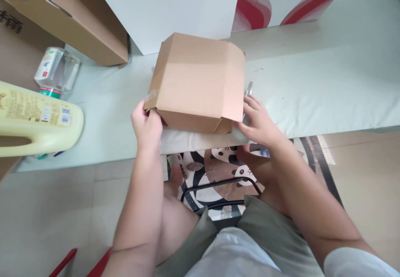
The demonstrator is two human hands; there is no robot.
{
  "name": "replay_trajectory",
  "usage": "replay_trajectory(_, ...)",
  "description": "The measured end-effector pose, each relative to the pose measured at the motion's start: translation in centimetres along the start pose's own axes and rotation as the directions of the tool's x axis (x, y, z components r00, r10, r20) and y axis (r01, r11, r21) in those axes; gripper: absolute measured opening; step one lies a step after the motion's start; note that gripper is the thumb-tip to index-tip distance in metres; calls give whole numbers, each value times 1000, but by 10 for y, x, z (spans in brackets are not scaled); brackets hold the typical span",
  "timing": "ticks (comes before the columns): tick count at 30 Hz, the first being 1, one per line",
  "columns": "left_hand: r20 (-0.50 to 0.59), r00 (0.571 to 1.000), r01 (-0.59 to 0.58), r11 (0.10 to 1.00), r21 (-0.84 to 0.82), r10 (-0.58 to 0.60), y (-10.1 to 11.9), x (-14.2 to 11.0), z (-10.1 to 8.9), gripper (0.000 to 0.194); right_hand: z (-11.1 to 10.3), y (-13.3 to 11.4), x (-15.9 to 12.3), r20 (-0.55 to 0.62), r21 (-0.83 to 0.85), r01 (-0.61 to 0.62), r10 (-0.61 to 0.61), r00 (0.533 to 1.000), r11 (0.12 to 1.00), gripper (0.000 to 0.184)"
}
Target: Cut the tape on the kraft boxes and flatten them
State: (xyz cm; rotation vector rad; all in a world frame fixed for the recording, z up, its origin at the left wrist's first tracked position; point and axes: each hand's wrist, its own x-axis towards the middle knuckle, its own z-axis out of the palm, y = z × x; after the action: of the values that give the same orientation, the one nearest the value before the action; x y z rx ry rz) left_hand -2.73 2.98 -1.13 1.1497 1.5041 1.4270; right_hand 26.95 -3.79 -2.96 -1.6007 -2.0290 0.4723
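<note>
A brown cardboard box [193, 77] with its lid down sits on the cloth-covered table, near the front edge. My left hand [148, 123] pinches the box's front left corner, where a bit of clear tape shows on the cardboard. At the right side, my right hand [259, 123] has its fingers apart, the thumb by the front right corner of the lid. Beside the box, a slim silver pen-like thing [249, 88] sticks out past my right fingertips; its lower part is mostly hidden by them.
Behind the box stand a white carton [184, 6] and a red-and-white carton [281, 2]. On the left are a tall cardboard carton [84, 18], a clear plastic bottle [59, 71] and a large yellow jug [40, 118]. The pale tablecloth [328, 81] stretches right.
</note>
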Motion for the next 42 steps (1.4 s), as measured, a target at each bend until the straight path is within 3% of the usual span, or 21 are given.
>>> replay_trajectory(2,-4,1000,1,999,-46,-2,0,-3,3,5,1,-10,2,1,135,23,-24,1000,991,57)
replay_trajectory(5,157,988,28,991,-134,-7,1,-7,7,14,1,-22,2,-39,331,-21,35,999,943,55)
replay_trajectory(9,258,964,-17,982,-188,67,2,-8,4,22,4,-25,-1,-101,513,-103,179,979,852,57)
replay_trajectory(12,314,934,-107,973,-205,169,-2,-5,-1,30,8,-19,-3,-214,547,-125,283,935,828,72)
replay_trajectory(15,373,903,-146,969,-199,213,-6,-1,-4,53,11,-14,-4,-326,513,-125,328,887,849,73)
replay_trajectory(21,534,824,-148,982,-116,187,-2,-3,0,63,13,-13,-3,-330,529,-112,325,886,841,69)
replay_trajectory(23,524,836,-129,987,-100,162,-1,-4,1,65,13,-15,-3,-326,552,-114,340,882,826,63)
replay_trajectory(27,394,913,-95,994,-54,108,-2,-4,1,65,9,-21,-2,-302,637,-109,377,876,763,46)
replay_trajectory(31,254,965,-67,998,-19,70,0,-6,-1,61,2,-29,-2,-312,669,-114,417,854,734,45)
replay_trajectory(34,258,962,-92,996,10,86,5,-10,-3,49,-1,-30,-2,-334,676,-125,453,826,727,56)
replay_trajectory(37,325,943,-40,993,-108,73,7,-13,-4,29,2,-24,-2,-352,694,-150,513,783,704,64)
replay_trajectory(40,373,926,54,959,-279,56,7,-10,-2,19,8,-14,0,-368,709,-159,552,748,688,59)
replay_trajectory(42,329,944,68,959,-274,27,7,-8,-2,13,11,-9,2,-419,685,-145,549,723,714,53)
